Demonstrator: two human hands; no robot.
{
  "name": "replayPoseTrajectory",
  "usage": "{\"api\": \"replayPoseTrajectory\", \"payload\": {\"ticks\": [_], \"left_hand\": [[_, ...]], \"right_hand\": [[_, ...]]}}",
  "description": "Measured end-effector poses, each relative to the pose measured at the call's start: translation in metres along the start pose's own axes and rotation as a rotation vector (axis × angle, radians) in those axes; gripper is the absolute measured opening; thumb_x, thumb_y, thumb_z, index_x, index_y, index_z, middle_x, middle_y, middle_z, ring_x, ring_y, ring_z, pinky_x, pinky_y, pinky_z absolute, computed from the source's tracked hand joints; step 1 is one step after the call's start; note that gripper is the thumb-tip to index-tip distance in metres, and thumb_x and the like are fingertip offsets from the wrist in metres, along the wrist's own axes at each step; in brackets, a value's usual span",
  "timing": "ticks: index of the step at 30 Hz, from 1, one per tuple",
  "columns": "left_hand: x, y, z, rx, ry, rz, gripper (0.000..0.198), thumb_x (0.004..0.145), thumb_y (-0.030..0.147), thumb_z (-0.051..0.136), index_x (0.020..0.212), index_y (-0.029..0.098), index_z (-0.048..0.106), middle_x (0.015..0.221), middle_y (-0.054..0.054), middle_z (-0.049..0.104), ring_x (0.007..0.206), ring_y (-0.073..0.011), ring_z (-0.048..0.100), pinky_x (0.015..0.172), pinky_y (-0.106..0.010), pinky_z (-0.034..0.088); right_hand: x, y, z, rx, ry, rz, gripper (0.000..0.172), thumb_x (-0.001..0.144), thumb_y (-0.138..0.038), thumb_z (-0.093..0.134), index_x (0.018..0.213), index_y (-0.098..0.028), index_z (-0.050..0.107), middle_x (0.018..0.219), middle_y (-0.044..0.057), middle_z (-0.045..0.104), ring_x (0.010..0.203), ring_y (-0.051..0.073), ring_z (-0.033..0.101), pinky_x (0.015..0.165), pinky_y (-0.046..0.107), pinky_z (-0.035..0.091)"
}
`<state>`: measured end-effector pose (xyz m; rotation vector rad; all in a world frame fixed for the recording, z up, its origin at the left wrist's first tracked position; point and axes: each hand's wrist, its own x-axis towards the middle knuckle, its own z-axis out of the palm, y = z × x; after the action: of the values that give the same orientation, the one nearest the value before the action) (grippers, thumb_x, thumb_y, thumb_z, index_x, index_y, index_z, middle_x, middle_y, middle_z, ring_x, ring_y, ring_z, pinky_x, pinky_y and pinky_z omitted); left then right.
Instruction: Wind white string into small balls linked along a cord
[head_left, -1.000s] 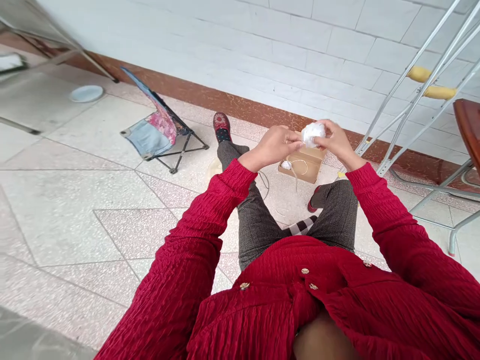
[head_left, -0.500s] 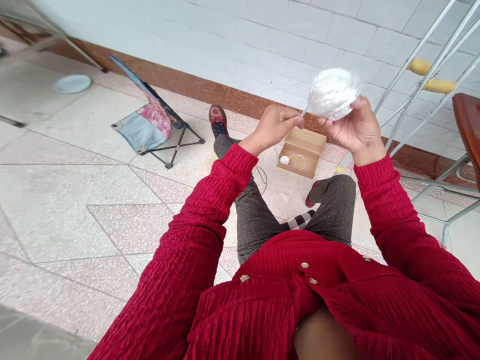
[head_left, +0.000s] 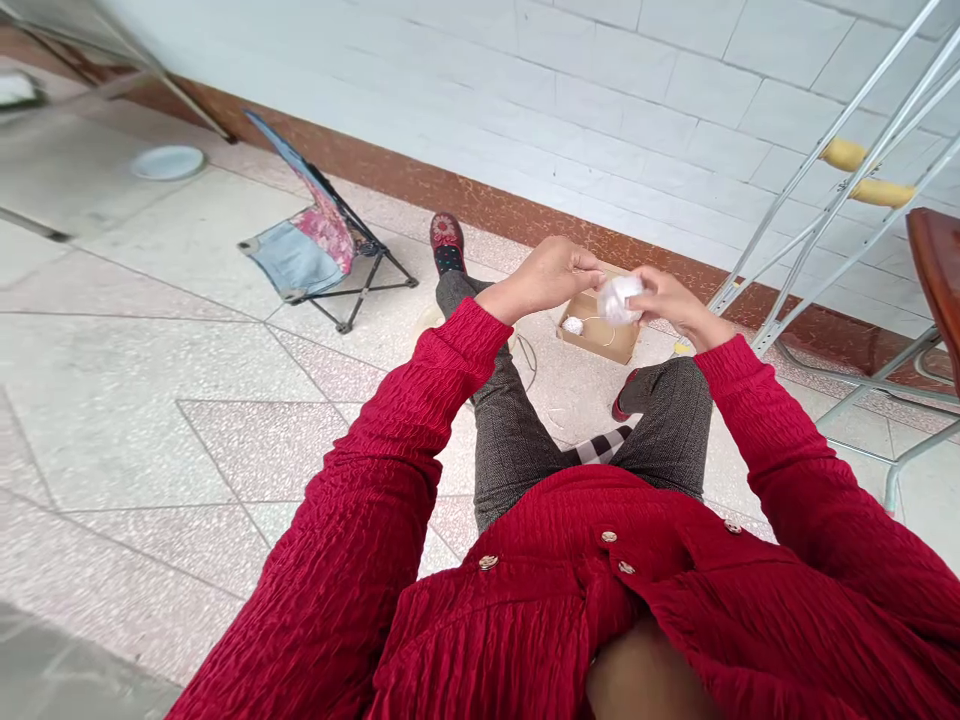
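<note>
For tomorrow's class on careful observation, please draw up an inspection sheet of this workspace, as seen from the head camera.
Surface: speckled pink and cream terrazzo floor.
Job's things: a white fluffy wad at the hands; a smaller white ball and thin white thread in an open cardboard box on the floor.
Clutter: a low folding chair and a white plate on the floor.
Hands: right hand has its fingers around the wad; left hand is beside it, contact unclear.
Cables: a thin dark wire looped on the floor.
Surroundings: a white tiled wall, brown skirting, a metal frame, a wooden top.
</note>
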<state>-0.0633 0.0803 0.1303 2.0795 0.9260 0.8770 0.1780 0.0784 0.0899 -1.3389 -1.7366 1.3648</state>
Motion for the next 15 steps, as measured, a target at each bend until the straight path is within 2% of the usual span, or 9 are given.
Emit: {"api": "replayPoseTrajectory", "payload": {"ticks": [3,5,8,10,13,15], "left_hand": [[0.000,0.000,-0.001,-0.027,-0.004,0.032,0.018,0.082,0.031,0.071,0.077,0.016,0.077,0.078,-0.005,0.075,0.083,-0.0187,0.069,0.081,-0.031,0.052],[0.002,-0.002,0.001,-0.069,0.007,0.049,0.022,0.085,0.035,0.070,0.081,0.015,0.077,0.085,-0.006,0.076,0.087,-0.0192,0.070,0.083,-0.031,0.052],[0.005,-0.008,0.009,-0.127,0.045,0.023,0.030,0.088,0.042,0.067,0.083,0.014,0.077,0.085,-0.006,0.076,0.086,-0.0177,0.070,0.082,-0.030,0.052],[0.006,-0.013,0.016,-0.148,0.035,-0.010,0.032,0.089,0.044,0.067,0.081,0.014,0.077,0.080,-0.005,0.076,0.081,-0.0161,0.069,0.079,-0.028,0.052],[0.002,-0.015,0.029,-0.159,-0.050,-0.038,0.032,0.090,0.042,0.065,0.077,0.015,0.076,0.075,-0.004,0.074,0.073,-0.0144,0.067,0.073,-0.027,0.051],[-0.004,-0.013,0.035,-0.155,-0.110,-0.035,0.031,0.090,0.039,0.064,0.075,0.016,0.076,0.070,-0.003,0.073,0.066,-0.0132,0.064,0.069,-0.026,0.050]], "right_hand": [[-0.015,0.008,0.005,0.332,-0.347,0.086,0.047,0.069,-0.034,0.078,0.108,-0.019,0.056,0.084,0.002,0.064,0.064,0.015,0.062,0.051,0.026,0.056],[-0.023,0.005,0.002,0.494,-0.420,0.030,0.053,0.069,-0.036,0.078,0.113,-0.019,0.055,0.081,0.002,0.065,0.061,0.014,0.061,0.049,0.027,0.056],[-0.030,-0.012,-0.004,0.616,-0.306,-0.092,0.059,0.072,-0.044,0.077,0.121,-0.023,0.051,0.091,0.004,0.068,0.073,0.019,0.066,0.055,0.031,0.059],[-0.031,-0.029,-0.009,0.602,-0.198,-0.136,0.063,0.074,-0.052,0.075,0.126,-0.027,0.049,0.098,0.006,0.067,0.086,0.023,0.067,0.061,0.034,0.061],[-0.023,-0.048,-0.016,0.473,0.001,-0.205,0.065,0.075,-0.062,0.073,0.126,-0.030,0.049,0.101,0.007,0.065,0.094,0.026,0.066,0.064,0.035,0.061],[-0.011,-0.050,-0.022,0.323,0.179,-0.256,0.062,0.076,-0.063,0.071,0.125,-0.031,0.050,0.104,0.008,0.063,0.094,0.027,0.066,0.062,0.035,0.060]]}}
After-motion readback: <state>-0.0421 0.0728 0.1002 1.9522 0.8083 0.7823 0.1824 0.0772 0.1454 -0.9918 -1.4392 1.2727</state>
